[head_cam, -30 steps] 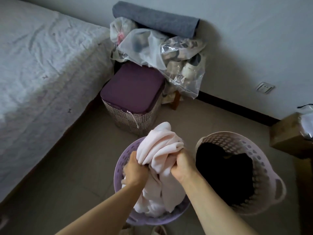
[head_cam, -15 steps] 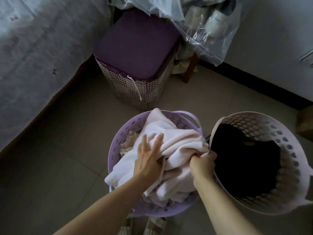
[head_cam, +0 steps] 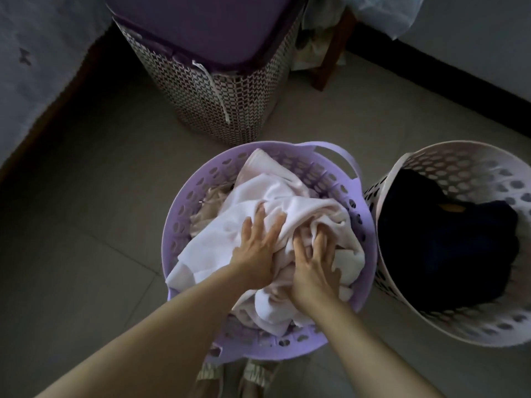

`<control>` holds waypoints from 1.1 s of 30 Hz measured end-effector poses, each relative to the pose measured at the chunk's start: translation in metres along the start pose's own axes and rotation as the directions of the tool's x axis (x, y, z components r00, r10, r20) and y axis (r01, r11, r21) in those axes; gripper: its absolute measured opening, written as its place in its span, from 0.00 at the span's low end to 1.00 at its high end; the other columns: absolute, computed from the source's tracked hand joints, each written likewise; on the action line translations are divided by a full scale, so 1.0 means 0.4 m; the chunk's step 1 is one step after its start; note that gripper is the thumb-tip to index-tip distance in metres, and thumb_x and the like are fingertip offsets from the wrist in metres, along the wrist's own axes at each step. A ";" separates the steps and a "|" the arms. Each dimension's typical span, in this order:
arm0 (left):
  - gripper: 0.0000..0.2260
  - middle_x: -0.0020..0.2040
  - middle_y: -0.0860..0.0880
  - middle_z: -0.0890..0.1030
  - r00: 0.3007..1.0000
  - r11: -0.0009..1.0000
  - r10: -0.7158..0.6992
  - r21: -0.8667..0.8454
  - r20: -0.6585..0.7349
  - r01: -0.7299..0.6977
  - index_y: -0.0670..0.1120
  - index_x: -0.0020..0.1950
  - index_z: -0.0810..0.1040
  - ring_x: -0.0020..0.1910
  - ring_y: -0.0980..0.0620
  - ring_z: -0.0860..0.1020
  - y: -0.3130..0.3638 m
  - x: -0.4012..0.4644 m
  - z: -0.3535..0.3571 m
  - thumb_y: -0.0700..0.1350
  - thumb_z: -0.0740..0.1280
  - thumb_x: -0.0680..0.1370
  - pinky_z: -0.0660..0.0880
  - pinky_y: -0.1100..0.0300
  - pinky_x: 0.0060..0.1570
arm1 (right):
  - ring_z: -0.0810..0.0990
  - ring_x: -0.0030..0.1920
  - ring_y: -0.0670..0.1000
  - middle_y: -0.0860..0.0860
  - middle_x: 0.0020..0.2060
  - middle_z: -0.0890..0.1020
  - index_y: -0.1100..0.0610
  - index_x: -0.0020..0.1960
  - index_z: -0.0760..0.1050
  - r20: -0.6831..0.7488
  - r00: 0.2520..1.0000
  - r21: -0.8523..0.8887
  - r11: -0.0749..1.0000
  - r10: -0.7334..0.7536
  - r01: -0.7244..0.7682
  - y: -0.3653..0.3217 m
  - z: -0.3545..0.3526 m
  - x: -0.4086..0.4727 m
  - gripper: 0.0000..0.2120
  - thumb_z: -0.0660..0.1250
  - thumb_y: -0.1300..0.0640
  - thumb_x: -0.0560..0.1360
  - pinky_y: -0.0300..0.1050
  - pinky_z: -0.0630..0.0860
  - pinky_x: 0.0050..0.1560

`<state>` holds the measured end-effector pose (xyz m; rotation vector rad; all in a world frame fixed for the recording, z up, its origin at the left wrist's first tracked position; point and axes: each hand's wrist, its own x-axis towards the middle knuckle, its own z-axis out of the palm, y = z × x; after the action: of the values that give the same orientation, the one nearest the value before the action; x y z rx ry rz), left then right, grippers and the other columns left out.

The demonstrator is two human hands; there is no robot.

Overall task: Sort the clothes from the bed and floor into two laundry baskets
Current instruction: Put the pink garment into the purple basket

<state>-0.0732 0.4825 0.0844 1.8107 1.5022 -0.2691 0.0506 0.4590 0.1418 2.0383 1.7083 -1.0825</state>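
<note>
Landmark: purple basket [head_cam: 172, 225], round, perforated, on the floor [head_cam: 86, 196].
Pink cloth [head_cam: 230, 234]: bunched inside the purple basket, one edge draped over its near-left rim.
Left hand [head_cam: 255, 254]: flat on the pink cloth, fingers straight and spread, pressing down.
Right hand [head_cam: 313, 271]: just right of the left hand, fingers spread, tips sunk into the folds.
White basket [head_cam: 459, 168]: just right of the purple basket, holding dark clothes [head_cam: 445, 248].
Hamper [head_cam: 218, 101]: behind the purple basket, lid purple.
Bed [head_cam: 34, 53]: far left.
</note>
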 end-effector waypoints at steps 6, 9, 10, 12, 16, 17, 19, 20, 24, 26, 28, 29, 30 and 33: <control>0.42 0.73 0.53 0.25 0.976 0.990 -0.115 -0.057 0.185 0.127 0.64 0.73 0.31 0.75 0.42 0.32 -0.006 0.062 0.040 0.58 0.63 0.76 0.59 0.36 0.70 | 0.33 0.74 0.64 0.56 0.73 0.30 0.45 0.75 0.32 0.017 0.999 -0.084 0.996 0.039 -0.038 0.062 0.114 0.117 0.59 0.73 0.37 0.64 0.68 0.67 0.64; 0.53 0.71 0.54 0.23 0.971 0.992 -0.123 0.033 0.206 0.119 0.65 0.71 0.29 0.74 0.40 0.30 -0.017 0.093 0.088 0.55 0.74 0.69 0.58 0.34 0.69 | 0.37 0.75 0.64 0.57 0.74 0.34 0.44 0.76 0.35 -0.013 0.998 -0.111 0.991 0.067 -0.068 0.107 0.195 0.171 0.55 0.73 0.39 0.66 0.68 0.66 0.65; 0.56 0.71 0.53 0.23 0.969 0.992 -0.124 0.059 0.213 0.114 0.65 0.71 0.28 0.74 0.40 0.29 -0.018 0.100 0.106 0.55 0.75 0.68 0.58 0.34 0.69 | 0.40 0.75 0.65 0.58 0.75 0.37 0.45 0.76 0.35 -0.038 0.997 -0.150 0.986 0.065 -0.070 0.122 0.227 0.188 0.55 0.72 0.39 0.66 0.67 0.65 0.67; 0.56 0.71 0.52 0.22 0.963 0.989 -0.138 0.083 0.230 0.122 0.65 0.71 0.28 0.73 0.40 0.28 -0.017 0.114 0.140 0.56 0.75 0.68 0.58 0.32 0.68 | 0.49 0.75 0.67 0.61 0.76 0.49 0.49 0.76 0.39 -0.117 0.993 -0.248 0.967 0.032 -0.061 0.147 0.284 0.219 0.51 0.72 0.43 0.68 0.65 0.62 0.69; 0.49 0.72 0.50 0.24 0.968 0.986 -0.146 0.110 0.205 0.125 0.65 0.72 0.30 0.72 0.38 0.27 -0.012 0.155 0.193 0.48 0.70 0.74 0.54 0.28 0.66 | 0.66 0.68 0.69 0.67 0.69 0.66 0.59 0.73 0.54 -0.245 0.967 -0.246 0.960 0.074 -0.136 0.182 0.346 0.281 0.41 0.73 0.53 0.69 0.64 0.71 0.62; 0.48 0.73 0.49 0.24 0.970 0.985 -0.150 0.110 0.192 0.131 0.65 0.72 0.30 0.72 0.38 0.27 -0.009 0.165 0.201 0.46 0.69 0.75 0.54 0.27 0.66 | 0.66 0.69 0.68 0.66 0.71 0.65 0.58 0.74 0.52 -0.230 0.970 -0.262 0.955 0.076 -0.137 0.186 0.348 0.289 0.40 0.71 0.53 0.71 0.64 0.72 0.62; 0.45 0.73 0.49 0.25 0.972 0.986 -0.148 0.099 0.185 0.132 0.65 0.73 0.32 0.72 0.37 0.28 -0.003 0.189 0.211 0.45 0.67 0.76 0.52 0.26 0.64 | 0.60 0.73 0.67 0.65 0.74 0.60 0.56 0.74 0.43 -0.196 0.978 -0.282 0.951 0.074 -0.129 0.198 0.355 0.318 0.38 0.65 0.53 0.76 0.64 0.70 0.64; 0.45 0.73 0.49 0.25 0.971 0.987 -0.146 0.093 0.190 0.130 0.65 0.73 0.32 0.72 0.37 0.28 0.000 0.196 0.210 0.45 0.67 0.76 0.51 0.26 0.64 | 0.57 0.74 0.66 0.64 0.75 0.57 0.55 0.74 0.39 -0.177 0.981 -0.275 0.953 0.077 -0.124 0.202 0.357 0.328 0.37 0.61 0.53 0.78 0.63 0.69 0.64; 0.48 0.73 0.49 0.24 0.960 0.982 -0.163 0.128 0.227 0.137 0.65 0.72 0.30 0.72 0.37 0.27 0.006 0.196 0.195 0.48 0.69 0.74 0.53 0.27 0.64 | 0.48 0.76 0.66 0.63 0.76 0.44 0.52 0.76 0.32 -0.108 0.985 -0.222 0.963 0.132 -0.153 0.191 0.326 0.313 0.39 0.58 0.49 0.80 0.61 0.69 0.66; 0.53 0.72 0.50 0.24 0.960 0.980 -0.164 0.150 0.229 0.132 0.66 0.71 0.28 0.73 0.38 0.28 0.003 0.184 0.179 0.50 0.73 0.71 0.56 0.28 0.65 | 0.47 0.75 0.67 0.62 0.76 0.39 0.52 0.76 0.33 -0.065 0.988 -0.211 0.966 0.140 -0.151 0.175 0.297 0.288 0.42 0.60 0.46 0.78 0.60 0.66 0.68; 0.56 0.72 0.52 0.24 0.960 0.982 -0.150 0.146 0.236 0.118 0.66 0.71 0.28 0.73 0.39 0.29 -0.006 0.171 0.161 0.52 0.75 0.68 0.61 0.31 0.65 | 0.47 0.74 0.68 0.61 0.75 0.37 0.50 0.76 0.32 -0.021 0.988 -0.199 0.968 0.152 -0.153 0.156 0.269 0.269 0.45 0.62 0.43 0.76 0.61 0.61 0.70; 0.56 0.72 0.52 0.24 0.962 0.984 -0.139 0.141 0.233 0.108 0.66 0.71 0.29 0.74 0.40 0.29 -0.012 0.161 0.151 0.54 0.75 0.67 0.63 0.33 0.65 | 0.47 0.74 0.68 0.60 0.75 0.37 0.49 0.76 0.32 -0.013 0.988 -0.189 0.970 0.151 -0.151 0.150 0.258 0.259 0.45 0.63 0.41 0.76 0.61 0.59 0.72; 0.57 0.72 0.53 0.24 0.966 0.985 -0.129 0.142 0.224 0.098 0.66 0.71 0.29 0.74 0.40 0.30 -0.018 0.148 0.138 0.55 0.75 0.66 0.64 0.34 0.65 | 0.46 0.75 0.67 0.60 0.75 0.36 0.49 0.76 0.33 -0.014 0.990 -0.183 0.973 0.138 -0.138 0.140 0.239 0.241 0.47 0.64 0.40 0.74 0.61 0.56 0.72; 0.55 0.71 0.56 0.24 0.976 0.986 -0.103 0.152 0.190 0.075 0.66 0.71 0.30 0.76 0.40 0.35 -0.036 0.117 0.109 0.57 0.74 0.66 0.63 0.36 0.67 | 0.38 0.75 0.64 0.60 0.74 0.33 0.52 0.76 0.32 0.031 0.998 -0.186 0.981 0.061 -0.054 0.118 0.192 0.193 0.55 0.69 0.37 0.68 0.62 0.54 0.73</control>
<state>-0.0601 0.4891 0.0205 1.7714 1.4560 -0.5982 0.0682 0.4542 0.0247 1.9283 1.6542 -0.9008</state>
